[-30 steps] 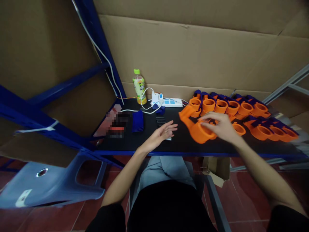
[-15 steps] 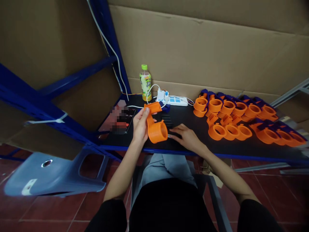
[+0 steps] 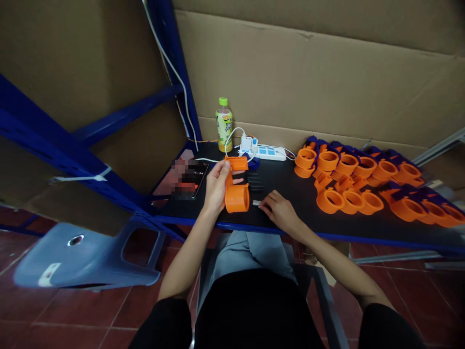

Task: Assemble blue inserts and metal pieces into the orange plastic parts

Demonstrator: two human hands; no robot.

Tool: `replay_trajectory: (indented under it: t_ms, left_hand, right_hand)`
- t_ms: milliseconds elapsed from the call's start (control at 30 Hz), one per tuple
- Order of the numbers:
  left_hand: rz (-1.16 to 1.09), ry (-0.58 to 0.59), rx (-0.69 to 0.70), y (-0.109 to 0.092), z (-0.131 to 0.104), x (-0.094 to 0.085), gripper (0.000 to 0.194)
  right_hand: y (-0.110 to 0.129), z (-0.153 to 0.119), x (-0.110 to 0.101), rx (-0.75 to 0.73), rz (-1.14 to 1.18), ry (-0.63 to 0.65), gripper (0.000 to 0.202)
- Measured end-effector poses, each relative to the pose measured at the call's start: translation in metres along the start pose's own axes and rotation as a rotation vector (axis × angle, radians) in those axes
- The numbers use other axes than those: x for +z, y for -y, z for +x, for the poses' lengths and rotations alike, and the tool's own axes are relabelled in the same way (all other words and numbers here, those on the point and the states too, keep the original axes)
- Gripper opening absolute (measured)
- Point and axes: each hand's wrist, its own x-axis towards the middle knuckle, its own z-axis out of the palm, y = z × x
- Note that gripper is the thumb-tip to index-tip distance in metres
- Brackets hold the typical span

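My left hand (image 3: 217, 188) holds an orange plastic part (image 3: 237, 198) above the black table (image 3: 286, 186), its ring end low and facing right. My right hand (image 3: 279, 209) is low over the table to the right, its thumb and fingers closed on a small silvery piece (image 3: 256, 202) that pokes out to the left. Several thin dark strips (image 3: 256, 182) lie on the table between the hands. A dark blue part (image 3: 252, 161) rests behind the orange one, partly hidden.
Rows of orange ring parts (image 3: 351, 199), several with dark blue pieces, cover the right side. Behind stand a bottle (image 3: 224, 127) and a power strip (image 3: 268, 153) with white cables. A phone (image 3: 196, 182) lies left, beside a blue frame post (image 3: 178, 63). A stool (image 3: 98, 257) is lower left.
The orange part has turned in my left hand, so its ring opening shows less. My right hand's fingers have drawn together on the silvery piece. The whole view has shifted slightly.
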Motion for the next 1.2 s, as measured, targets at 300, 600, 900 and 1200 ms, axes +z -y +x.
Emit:
replay_trajectory:
  t_ms: [300, 600, 900, 1200]
  left_hand:
    - [0.010, 0.067, -0.104, -0.003, -0.002, 0.005, 0.053]
    - [0.031, 0.194, -0.100, -0.004, -0.010, 0.009, 0.058]
    - [0.036, 0.256, -0.052, -0.006, -0.012, 0.008, 0.058]
    - [0.203, 0.337, 0.029, -0.008, -0.016, 0.003, 0.065]
  right_hand:
    - [-0.002, 0.029, -0.020, 0.172, 0.431, -0.095, 0.018]
    - [0.015, 0.054, -0.079, 0.297, 1.029, -0.151, 0.050]
    - [0.019, 0.057, -0.082, 0.309, 1.124, -0.019, 0.057]
    - [0.019, 0.054, -0.108, 0.162, 0.832, 0.022, 0.046]
